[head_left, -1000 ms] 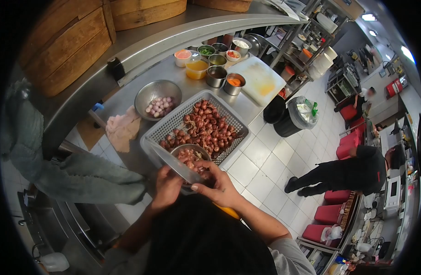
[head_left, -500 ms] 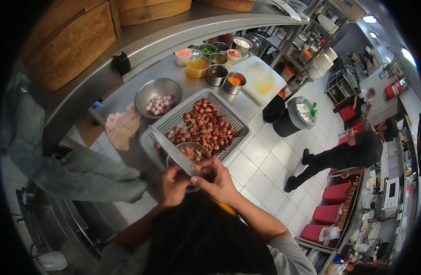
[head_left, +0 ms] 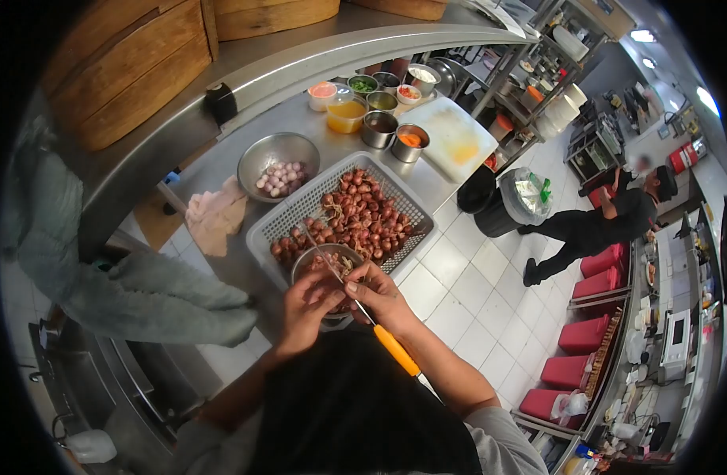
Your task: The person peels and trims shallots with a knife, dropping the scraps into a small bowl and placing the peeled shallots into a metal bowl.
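Note:
In my right hand [head_left: 382,302] is a knife with an orange handle [head_left: 397,351]; the fingers grip it around the base of the blade, and the handle runs back along my wrist. The thin blade points away, up and left. My left hand [head_left: 306,310] is closed beside the blade, fingertips pinched close to my right thumb; what it pinches is hidden. Just beyond both hands, a small metal bowl [head_left: 300,266] holds skins and trimmings. It sits at the near side of a grey plastic basket [head_left: 424,207] full of unpeeled red shallots [head_left: 366,207].
A steel bowl [head_left: 256,150] with peeled shallots [head_left: 283,179] stands left of the basket, near a pink cloth [head_left: 215,215]. Behind are several sauce containers [head_left: 345,116] and a white cutting board [head_left: 462,131]. A lined bin [head_left: 498,214] and a person in black [head_left: 625,218] are right.
My right hand has turned the knife, so the blade now shows edge-on and the orange handle is in full view. The person in black has moved farther away and more upright.

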The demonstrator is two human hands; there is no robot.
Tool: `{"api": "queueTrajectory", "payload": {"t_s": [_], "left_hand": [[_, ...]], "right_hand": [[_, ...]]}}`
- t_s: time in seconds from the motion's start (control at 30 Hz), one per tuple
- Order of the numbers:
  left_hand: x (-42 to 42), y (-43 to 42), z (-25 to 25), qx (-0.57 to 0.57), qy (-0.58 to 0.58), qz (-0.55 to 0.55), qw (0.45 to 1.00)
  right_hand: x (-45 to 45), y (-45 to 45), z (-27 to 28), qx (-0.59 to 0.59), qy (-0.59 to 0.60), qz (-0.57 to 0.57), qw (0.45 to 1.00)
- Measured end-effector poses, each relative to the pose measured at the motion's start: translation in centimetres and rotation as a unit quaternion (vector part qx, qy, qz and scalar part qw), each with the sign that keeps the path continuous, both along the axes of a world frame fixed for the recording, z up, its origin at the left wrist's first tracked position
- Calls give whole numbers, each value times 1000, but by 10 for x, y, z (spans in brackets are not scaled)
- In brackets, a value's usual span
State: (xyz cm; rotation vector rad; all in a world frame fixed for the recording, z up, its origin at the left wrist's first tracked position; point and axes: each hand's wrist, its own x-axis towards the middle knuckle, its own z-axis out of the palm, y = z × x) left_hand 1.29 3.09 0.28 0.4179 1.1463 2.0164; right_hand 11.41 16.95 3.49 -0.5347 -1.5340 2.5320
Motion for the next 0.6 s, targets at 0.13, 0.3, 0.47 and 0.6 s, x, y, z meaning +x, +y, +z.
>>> {"api": "queueTrajectory", "payload": {"t_s": [0.13, 0.3, 0.47, 0.6], "left_hand": [[-5, -2, -9, -40, 15, 17, 999], [-9, -3, -10, -24, -34, 30, 999], [-13, -9, -9, -8, -42, 40, 998], [-17, -13, 1, 30, -92, 39, 995]], "right_hand": [[0, 3, 7, -81, -10, 15, 997], [-1, 4, -3, -114, -14, 24, 993], [-1, 14, -13, -92, -20, -22, 995], [1, 18, -19, -57, -41, -45, 997]]}}
